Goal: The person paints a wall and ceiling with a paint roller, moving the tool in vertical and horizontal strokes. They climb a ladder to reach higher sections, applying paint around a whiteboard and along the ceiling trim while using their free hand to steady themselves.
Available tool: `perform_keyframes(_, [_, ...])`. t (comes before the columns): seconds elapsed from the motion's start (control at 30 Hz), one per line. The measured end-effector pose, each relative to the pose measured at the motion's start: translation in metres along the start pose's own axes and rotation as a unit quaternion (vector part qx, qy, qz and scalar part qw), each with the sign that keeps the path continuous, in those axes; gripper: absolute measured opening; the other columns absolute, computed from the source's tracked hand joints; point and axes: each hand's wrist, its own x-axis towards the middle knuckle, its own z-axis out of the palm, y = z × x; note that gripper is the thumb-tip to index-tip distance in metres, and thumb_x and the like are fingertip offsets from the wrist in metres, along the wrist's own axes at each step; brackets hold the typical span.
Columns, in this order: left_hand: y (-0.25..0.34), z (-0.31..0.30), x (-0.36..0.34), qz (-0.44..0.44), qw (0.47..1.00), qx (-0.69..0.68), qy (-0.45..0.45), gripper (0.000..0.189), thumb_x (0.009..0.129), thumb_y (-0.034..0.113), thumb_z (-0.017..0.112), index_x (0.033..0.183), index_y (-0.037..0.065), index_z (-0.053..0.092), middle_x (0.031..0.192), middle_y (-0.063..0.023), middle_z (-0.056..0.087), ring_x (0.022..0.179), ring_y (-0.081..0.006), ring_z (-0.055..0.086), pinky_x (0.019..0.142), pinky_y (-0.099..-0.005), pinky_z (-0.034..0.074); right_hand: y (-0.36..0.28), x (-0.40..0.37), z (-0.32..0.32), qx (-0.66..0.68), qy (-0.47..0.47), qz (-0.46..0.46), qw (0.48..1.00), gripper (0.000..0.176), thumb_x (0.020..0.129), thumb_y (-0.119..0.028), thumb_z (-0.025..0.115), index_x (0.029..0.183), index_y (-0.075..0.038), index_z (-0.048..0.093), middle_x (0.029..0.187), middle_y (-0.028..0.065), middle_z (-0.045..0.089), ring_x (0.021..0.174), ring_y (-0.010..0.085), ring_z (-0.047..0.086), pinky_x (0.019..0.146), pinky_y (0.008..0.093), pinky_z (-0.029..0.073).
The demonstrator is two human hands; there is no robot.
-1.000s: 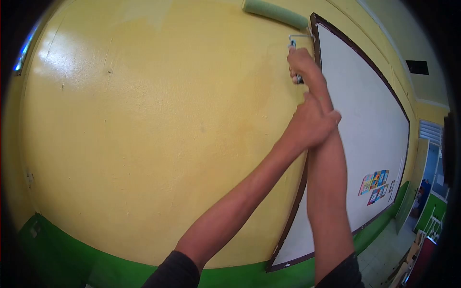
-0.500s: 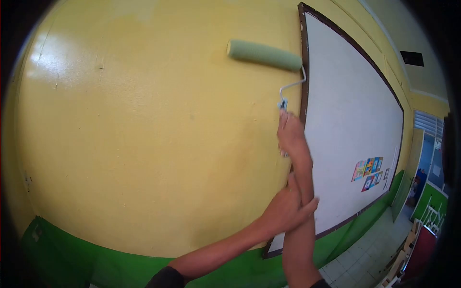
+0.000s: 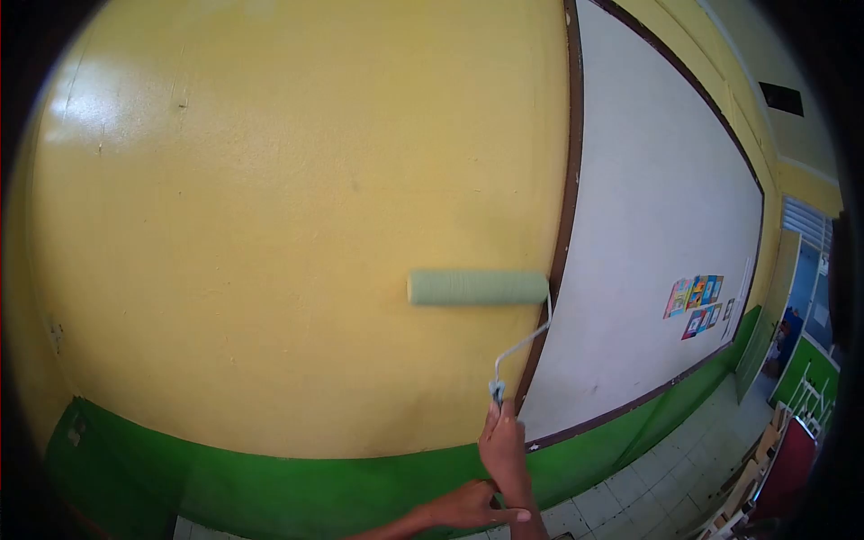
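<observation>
A paint roller (image 3: 477, 287) with a pale green sleeve lies level against the yellow wall (image 3: 270, 243). Its right end meets the brown frame of the whiteboard (image 3: 657, 189). The bent wire arm runs down to the handle, which my right hand (image 3: 502, 441) grips in closed fingers low in the view. Most of the handle is hidden by that hand. Just below it, my left hand (image 3: 472, 504) is wrapped round my right forearm (image 3: 517, 486), its thumb reaching across to the far side.
A green painted band (image 3: 288, 486) runs along the wall's lower part. Colourful pictures (image 3: 693, 301) are stuck on the whiteboard. At the right are an open door (image 3: 772, 315), white chair frames (image 3: 814, 391), a dark red panel (image 3: 786, 472) and a tiled floor (image 3: 643, 490).
The roller has come down the wall from near the top to about mid-height, close beside the whiteboard frame. Both hands have moved down with it, the left still holding the right forearm.
</observation>
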Motion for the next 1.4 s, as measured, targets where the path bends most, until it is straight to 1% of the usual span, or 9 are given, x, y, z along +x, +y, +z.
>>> perform_keyframes(0.13, [-0.056, 0.018, -0.009, 0.034, 0.999, -0.019, 0.011, 0.089, 0.09, 0.076, 0.052, 0.127, -0.004, 0.062, 0.112, -0.0264, 0.068, 0.101, -0.0379, 0.068, 0.093, -0.0434, 0.053, 0.041, -0.06, 0.032, 0.011, -0.018, 0.029, 0.999, 0.024, 0.105, -0.024, 0.046, 0.103, 0.0, 0.045, 0.069, 0.0319, 0.06, 0.069, 0.0546, 0.061, 0.054, 0.0609, 0.045])
perform_keyframes(0.33, [-0.119, 0.036, -0.005, -0.119, 0.989, 0.024, -0.083, 0.096, 0.094, 0.078, 0.04, 0.134, -0.007, 0.057, 0.119, -0.0269, 0.067, 0.11, -0.036, 0.064, 0.1, -0.0446, 0.05, 0.088, -0.108, 0.081, 0.019, -0.033, 0.064, 0.997, 0.028, 0.105, -0.03, 0.046, 0.103, -0.002, 0.045, 0.07, 0.0298, 0.061, 0.068, 0.054, 0.061, 0.053, 0.0598, 0.045])
perform_keyframes(0.4, [-0.145, 0.035, 0.001, -0.158, 0.983, -0.087, 0.021, 0.098, 0.094, 0.079, 0.035, 0.134, -0.008, 0.057, 0.118, -0.0269, 0.067, 0.108, -0.0335, 0.066, 0.096, -0.0442, 0.053, 0.077, -0.09, 0.073, 0.031, -0.031, 0.065, 0.997, 0.027, 0.106, -0.029, 0.046, 0.103, -0.002, 0.044, 0.07, 0.0297, 0.061, 0.069, 0.054, 0.061, 0.053, 0.0589, 0.045])
perform_keyframes(0.6, [-0.066, -0.023, -0.004, 0.004, 0.938, -0.227, 0.261, 0.072, 0.105, 0.054, 0.044, 0.149, -0.003, 0.04, 0.137, -0.0185, 0.057, 0.115, -0.0285, 0.062, 0.091, -0.0422, 0.056, 0.018, 0.006, 0.03, 0.022, 0.063, -0.046, 0.997, 0.024, 0.107, -0.024, 0.043, 0.101, -0.001, 0.045, 0.069, 0.0294, 0.061, 0.072, 0.0533, 0.062, 0.056, 0.0569, 0.044])
perform_keyframes(0.67, [-0.042, -0.033, 0.002, 0.096, 0.916, -0.209, 0.328, 0.073, 0.104, 0.054, 0.047, 0.152, 0.0, 0.038, 0.129, -0.0196, 0.06, 0.099, -0.0198, 0.059, 0.081, -0.0352, 0.053, -0.007, 0.032, 0.013, 0.021, 0.051, -0.016, 0.998, 0.026, 0.107, -0.024, 0.043, 0.101, 0.001, 0.048, 0.072, 0.0311, 0.06, 0.074, 0.0536, 0.06, 0.058, 0.0569, 0.043])
perform_keyframes(0.73, [-0.014, -0.039, 0.001, 0.132, 0.897, -0.235, 0.35, 0.071, 0.105, 0.049, 0.049, 0.154, -0.001, 0.034, 0.14, -0.0227, 0.054, 0.107, -0.025, 0.062, 0.091, -0.0366, 0.052, -0.016, 0.043, 0.007, 0.025, 0.023, 0.025, 0.999, 0.029, 0.108, -0.024, 0.042, 0.102, 0.003, 0.05, 0.076, 0.0328, 0.06, 0.077, 0.0543, 0.059, 0.059, 0.0565, 0.043])
perform_keyframes(0.83, [-0.01, -0.029, 0.008, 0.122, 0.9, -0.212, 0.36, 0.066, 0.108, 0.038, 0.047, 0.157, -0.001, 0.026, 0.148, -0.0195, 0.048, 0.129, -0.0272, 0.053, 0.107, -0.0395, 0.044, 0.002, 0.031, 0.015, 0.046, 0.029, 0.007, 0.999, 0.024, 0.107, -0.024, 0.045, 0.1, -0.001, 0.045, 0.069, 0.0295, 0.059, 0.069, 0.0523, 0.061, 0.055, 0.0561, 0.044])
perform_keyframes(1.13, [-0.114, 0.097, 0.026, 0.016, 0.908, -0.164, 0.384, 0.076, 0.099, 0.046, 0.059, 0.142, -0.009, 0.031, 0.132, -0.0388, 0.051, 0.123, -0.0482, 0.057, 0.103, -0.0474, 0.046, 0.128, -0.13, 0.087, 0.055, -0.044, 0.058, 0.996, 0.027, 0.108, -0.028, 0.044, 0.1, -0.003, 0.043, 0.066, 0.0213, 0.054, 0.055, 0.0414, 0.054, 0.05, 0.0478, 0.04])
perform_keyframes(1.4, [-0.196, 0.163, 0.022, -0.079, 0.933, -0.172, 0.305, 0.069, 0.097, 0.049, 0.063, 0.131, -0.004, 0.034, 0.118, -0.0302, 0.058, 0.111, -0.0375, 0.063, 0.094, -0.0443, 0.05, 0.171, -0.2, 0.117, 0.09, -0.112, 0.165, 0.976, 0.026, 0.106, -0.027, 0.047, 0.093, -0.005, 0.041, 0.066, 0.0207, 0.056, 0.058, 0.0443, 0.058, 0.05, 0.0481, 0.041])
